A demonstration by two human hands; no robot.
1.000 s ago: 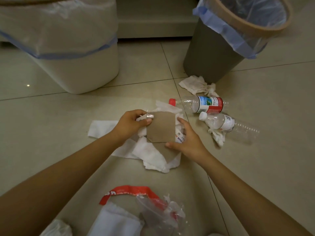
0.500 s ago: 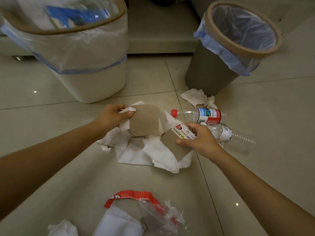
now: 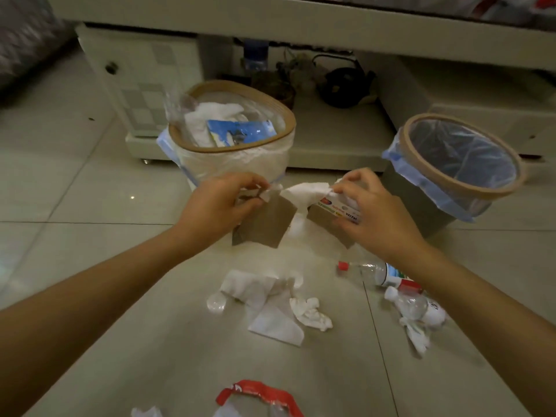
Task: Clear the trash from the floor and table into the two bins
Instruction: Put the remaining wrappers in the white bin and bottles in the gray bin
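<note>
My left hand (image 3: 221, 203) grips a brown cardboard piece (image 3: 264, 224) together with a scrap of white tissue, lifted above the floor. My right hand (image 3: 370, 212) holds a second cardboard piece with a printed label (image 3: 334, 213) and a white tissue (image 3: 304, 192) that stretches between both hands. Just beyond my left hand stands the white bin (image 3: 234, 164), holding tissues and a blue packet. The dark bin (image 3: 421, 212) with a clear liner stands to the right, beyond my right hand.
On the tiles below lie several white tissues (image 3: 270, 305), two clear plastic bottles (image 3: 376, 273) (image 3: 418, 307) and a red-edged plastic wrapper (image 3: 258, 397). A low cream table (image 3: 301, 31) with a shelf of dark items stands behind the bins.
Both hands have lifted the cardboard pieces and tissue off the floor toward the bins. The view has tilted up, so the bins and table show more fully.
</note>
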